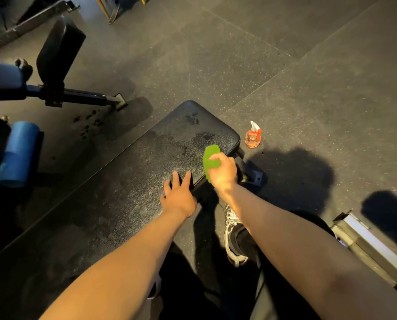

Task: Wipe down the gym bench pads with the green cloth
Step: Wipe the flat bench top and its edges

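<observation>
My right hand [222, 170] grips green cloth [210, 159] at bench pad [146, 169] right edge | my left hand [179, 195] flat, fingers spread, near that edge | spray bottle [253, 136] on floor [308, 88].

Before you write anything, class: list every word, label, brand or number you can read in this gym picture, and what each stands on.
No text can be read here.
On the spray bottle: any label is too small to tell.
On the shoe: pattern only, no legible brand.
On the bench pad and the green cloth: no print shows.
</observation>
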